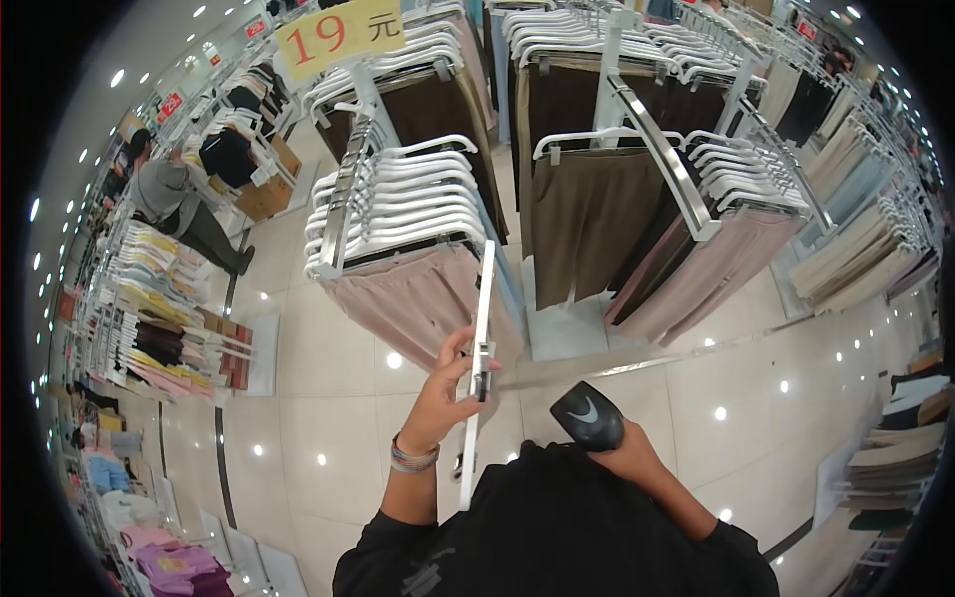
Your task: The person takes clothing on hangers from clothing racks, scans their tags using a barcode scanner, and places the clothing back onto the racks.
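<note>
My left hand, with bands round its wrist, grips a thin white hanger seen edge-on, its fingers and thumb at the dark middle part. To the right, my right hand is closed round a black device with a light curved mark on its top. Just beyond my left hand, pink trousers hang from white hangers on a metal rail. Brown trousers hang ahead of my right hand, beside more pink trousers.
A yellow price sign stands above the front rack. On the left, a person in grey stands by clothes racks and a cardboard box. Metal rail ends jut toward me. Folded clothes lie at the right edge.
</note>
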